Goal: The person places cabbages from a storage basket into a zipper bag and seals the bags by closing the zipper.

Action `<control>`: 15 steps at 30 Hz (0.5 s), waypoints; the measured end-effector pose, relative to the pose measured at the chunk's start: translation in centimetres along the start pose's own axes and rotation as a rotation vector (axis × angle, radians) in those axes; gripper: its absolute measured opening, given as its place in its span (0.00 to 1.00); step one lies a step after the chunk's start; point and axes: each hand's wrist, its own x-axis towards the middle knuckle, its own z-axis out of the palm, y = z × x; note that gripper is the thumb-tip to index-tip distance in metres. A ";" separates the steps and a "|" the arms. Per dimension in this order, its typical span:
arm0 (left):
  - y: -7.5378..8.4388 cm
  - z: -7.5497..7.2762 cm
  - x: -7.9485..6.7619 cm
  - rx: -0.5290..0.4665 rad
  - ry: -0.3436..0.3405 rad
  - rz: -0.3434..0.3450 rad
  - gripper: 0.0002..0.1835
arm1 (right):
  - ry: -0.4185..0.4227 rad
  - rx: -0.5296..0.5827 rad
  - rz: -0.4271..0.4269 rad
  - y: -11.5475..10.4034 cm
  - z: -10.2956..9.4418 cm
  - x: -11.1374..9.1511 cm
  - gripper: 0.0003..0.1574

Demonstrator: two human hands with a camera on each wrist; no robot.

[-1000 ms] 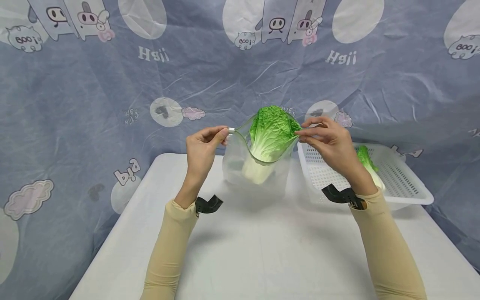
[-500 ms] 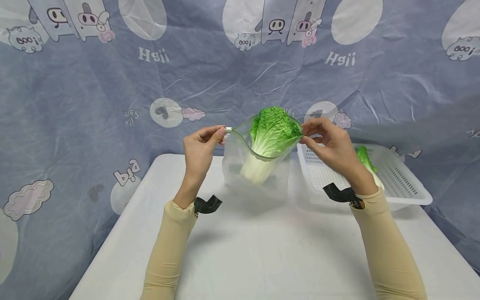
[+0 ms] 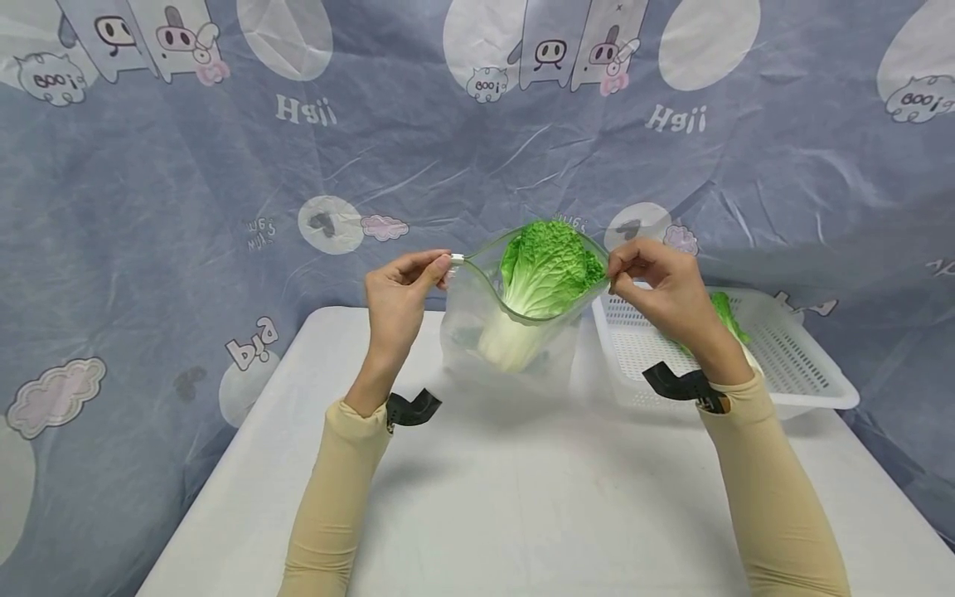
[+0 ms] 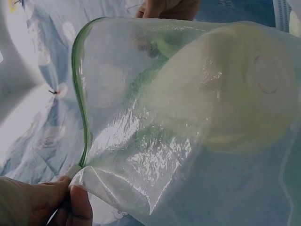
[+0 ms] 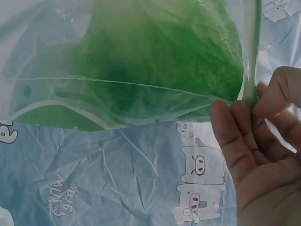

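Observation:
A clear zip bag [image 3: 462, 332] with a green zip edge stands over the white table, its mouth spread wide. Inside leans a napa cabbage [image 3: 548, 269], leafy green end up at the opening and pale base low in the bag. My left hand [image 3: 399, 294] pinches the mouth's left corner by the white zip slider [image 3: 458, 259]. At the opposite corner my right hand [image 3: 660, 286] pinches the zip edge between thumb and fingers. In the left wrist view the cabbage's round pale base [image 4: 268, 84] shows through the plastic.
A white perforated basket [image 3: 813, 356] stands on the table [image 3: 522, 506] at the right, partly behind my right forearm. Another leafy vegetable [image 3: 729, 315] with a pale stem lies in it. A patterned grey-blue cloth [image 3: 418, 157] hangs behind.
The right fingers have closed more tightly on the bag's corner and moved slightly right. The cabbage top sits a little lower and further right. The left hand keeps its pinch.

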 end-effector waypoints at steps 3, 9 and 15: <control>1.2 0.3 -0.3 0.014 -0.007 -0.002 0.10 | -0.020 -0.026 -0.020 -0.9 0.2 0.2 0.14; 1.9 0.5 -0.4 0.021 -0.006 0.000 0.10 | -0.049 -0.106 -0.101 -3.0 0.5 0.9 0.17; 1.7 0.4 -0.4 0.006 0.002 0.012 0.10 | -0.128 -0.147 -0.104 -3.6 0.4 1.1 0.18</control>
